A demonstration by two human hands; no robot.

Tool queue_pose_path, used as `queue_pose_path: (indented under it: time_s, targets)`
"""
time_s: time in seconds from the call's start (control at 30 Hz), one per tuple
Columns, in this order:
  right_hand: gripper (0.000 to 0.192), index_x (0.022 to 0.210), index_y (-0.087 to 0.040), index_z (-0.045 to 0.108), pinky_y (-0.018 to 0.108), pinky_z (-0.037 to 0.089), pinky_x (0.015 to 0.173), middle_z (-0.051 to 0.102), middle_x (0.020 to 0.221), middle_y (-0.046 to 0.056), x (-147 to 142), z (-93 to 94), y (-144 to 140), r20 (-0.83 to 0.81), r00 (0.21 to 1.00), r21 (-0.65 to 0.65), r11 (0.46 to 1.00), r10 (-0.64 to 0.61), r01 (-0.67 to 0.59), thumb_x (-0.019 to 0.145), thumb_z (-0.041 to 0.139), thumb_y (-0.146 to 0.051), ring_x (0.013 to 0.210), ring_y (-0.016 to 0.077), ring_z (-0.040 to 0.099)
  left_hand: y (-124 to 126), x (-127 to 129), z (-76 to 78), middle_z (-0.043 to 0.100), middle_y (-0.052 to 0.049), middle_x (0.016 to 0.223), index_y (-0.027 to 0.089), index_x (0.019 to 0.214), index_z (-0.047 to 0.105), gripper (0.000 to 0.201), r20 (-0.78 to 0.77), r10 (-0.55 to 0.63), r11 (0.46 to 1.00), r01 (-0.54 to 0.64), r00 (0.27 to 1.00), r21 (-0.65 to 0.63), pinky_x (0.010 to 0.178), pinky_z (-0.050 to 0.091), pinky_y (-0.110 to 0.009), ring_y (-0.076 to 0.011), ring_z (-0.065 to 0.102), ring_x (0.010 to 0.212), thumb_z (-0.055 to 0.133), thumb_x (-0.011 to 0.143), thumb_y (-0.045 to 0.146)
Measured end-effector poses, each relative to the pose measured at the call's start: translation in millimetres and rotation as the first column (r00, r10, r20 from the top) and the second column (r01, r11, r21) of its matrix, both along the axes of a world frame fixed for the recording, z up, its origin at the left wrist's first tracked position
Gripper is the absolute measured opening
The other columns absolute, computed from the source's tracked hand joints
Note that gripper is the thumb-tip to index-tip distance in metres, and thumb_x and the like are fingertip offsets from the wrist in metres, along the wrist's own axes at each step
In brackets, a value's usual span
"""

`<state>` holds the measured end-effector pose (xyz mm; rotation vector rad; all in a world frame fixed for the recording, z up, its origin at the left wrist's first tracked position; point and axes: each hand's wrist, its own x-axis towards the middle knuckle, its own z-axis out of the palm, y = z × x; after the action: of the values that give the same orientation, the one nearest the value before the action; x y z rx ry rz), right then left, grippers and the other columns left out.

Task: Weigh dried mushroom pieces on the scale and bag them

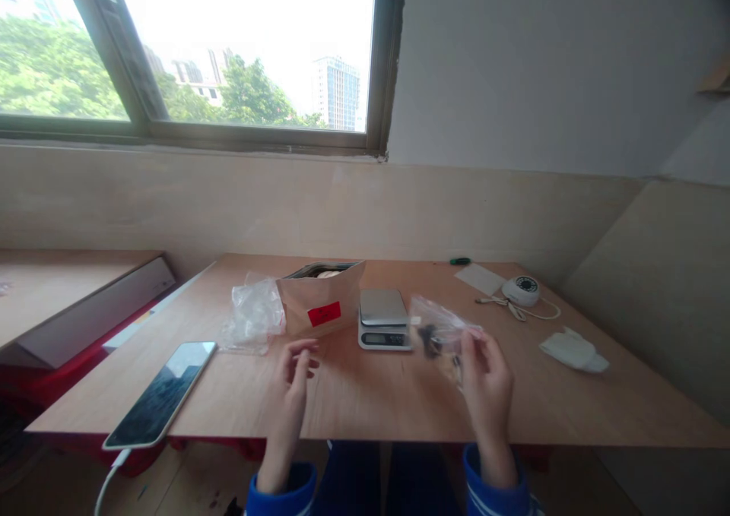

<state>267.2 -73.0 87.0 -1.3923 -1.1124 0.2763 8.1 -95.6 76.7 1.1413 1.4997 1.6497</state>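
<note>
Your right grip (pixel 487 364) pinches the clear bag (pixel 439 320) by one end of its top edge, about 4 o'clock of the scale (pixel 382 305). Left grip (pixel 296 375): loosely curled, nothing seen in it. Risk: the one-ended pinch could let the bag swing into the scale or, if unsealed, spill. Paper bag (pixel 296 303), 9 o'clock: red label (pixel 324 314), marks illegible. Scale's display (pixel 385 340): unreadable.

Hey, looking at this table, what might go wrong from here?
The clear bag hangs from the right hand alone, so it might slip; whether it is sealed, I can't tell.
The phone lies at the near edge of the table with its white cable hanging down; a snag could drag it off.
</note>
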Motion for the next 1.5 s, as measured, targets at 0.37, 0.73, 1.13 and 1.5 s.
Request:
queue_pose_path:
  time_s: [0.37, 0.73, 1.13, 1.5]
  targets:
    - [0.021, 0.096, -0.024, 0.066, 0.030, 0.052, 0.083, 0.069, 0.099, 0.005, -69.6, -0.9, -39.4, -0.040, 0.660, -0.066, 0.657, 0.750, -0.751, 0.090, 0.048, -0.034, 0.094, 0.0203, 0.065, -3.6, 46.9, 3.6, 0.059, -0.003, 0.061, 0.016, 0.064, 0.055, 0.043, 0.598, -0.393, 0.869, 0.495, 0.698, -0.007, 0.061, 0.045, -0.027, -0.0133, 0.055, 0.057, 0.055, 0.075, 0.058]
    - [0.036, 0.107, -0.021, 0.063, 0.036, 0.045, 0.094, 0.066, 0.110, 0.008, -66.7, 7.8, -46.1, -0.113, 0.499, -0.190, 0.474, 0.859, -0.860, 0.091, 0.042, -0.045, 0.105, 0.0221, 0.060, -13.5, 31.2, -2.4, 0.054, 0.001, 0.062, 0.017, 0.068, 0.059, 0.031, 0.406, -0.276, 0.935, 0.340, 0.871, -0.096, 0.058, 0.041, -0.024, -0.0132, 0.050, 0.060, 0.069, 0.066, 0.047]
    - [0.019, 0.081, -0.019, 0.063, 0.025, 0.047, 0.072, 0.066, 0.078, 0.002, -79.7, -4.7, -40.2, -0.006, 0.696, -0.251, 0.673, 0.718, -0.696, 0.085, 0.057, -0.036, 0.076, 0.0161, 0.062, -20.8, 57.2, 1.7, 0.037, 0.004, 0.057, 0.018, 0.058, 0.041, 0.038, -0.025, -0.334, 0.942, 0.333, 0.942, -0.034, 0.053, 0.028, -0.022, -0.0106, 0.035, 0.057, 0.055, 0.080, 0.045]
    - [0.021, 0.069, -0.019, 0.065, 0.022, 0.047, 0.064, 0.066, 0.067, 0.001, -77.3, -1.2, -42.6, 0.046, 0.766, -0.126, 0.764, 0.641, -0.632, 0.084, 0.055, -0.029, 0.065, 0.0146, 0.062, -18.6, 56.0, 0.1, 0.038, 0.003, 0.060, 0.017, 0.060, 0.043, 0.037, -0.051, -0.464, 0.886, 0.463, 0.885, -0.030, 0.055, 0.029, -0.023, -0.0107, 0.036, 0.059, 0.050, 0.084, 0.044]
